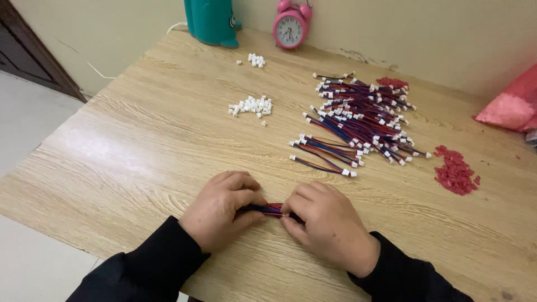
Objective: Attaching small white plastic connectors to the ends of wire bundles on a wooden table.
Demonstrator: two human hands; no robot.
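Note:
My left hand (221, 210) and my right hand (324, 223) rest on the wooden table (140, 151) near its front edge. Both pinch a short red, blue and black wire bundle (269, 209) held between them. Its ends are hidden under my fingers. A large pile of similar wires with white connectors (361, 120) lies farther back on the right. A small heap of loose white connectors (253, 105) sits behind my left hand, with a smaller group (255, 60) farther back.
Small red pieces lie in a patch (456, 170) at the right and another (391, 82) behind the wire pile. A teal container (211, 21) and a pink alarm clock (291, 26) stand at the back by the wall. A pink bag (512, 106) sits at the far right.

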